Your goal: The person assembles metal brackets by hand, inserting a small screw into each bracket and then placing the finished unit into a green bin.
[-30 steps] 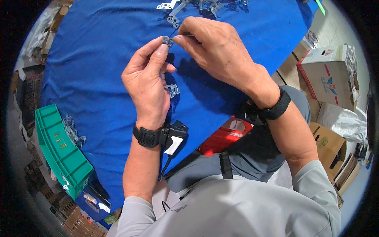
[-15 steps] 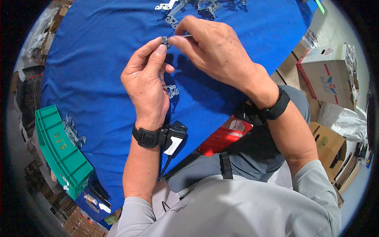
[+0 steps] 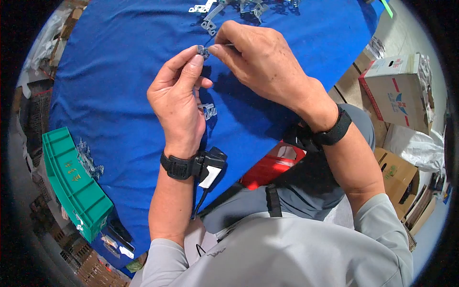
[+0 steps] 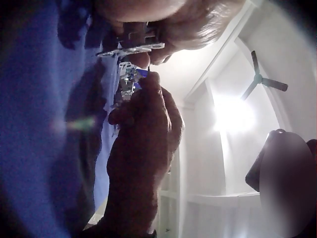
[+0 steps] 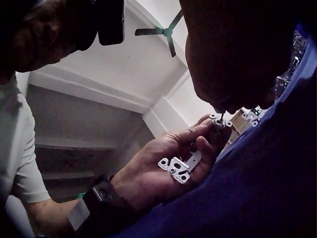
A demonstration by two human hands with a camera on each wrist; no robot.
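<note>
Metal brackets (image 5: 178, 167) in left hand (image 5: 143, 181)

Table (image 3: 119, 71) covered edge to edge with a blue cloth (image 3: 296, 28). Bears at the far edge a loose heap of small metal brackets (image 3: 229, 8), some overlapping. Near the middle, a single bracket (image 3: 208, 110), flat on the cloth and well apart from the heap. At the left edge, a green crate (image 3: 71, 184), lengthwise along the rim, with a cluster of metal pieces (image 3: 90, 161) just beside its inner wall.
</note>
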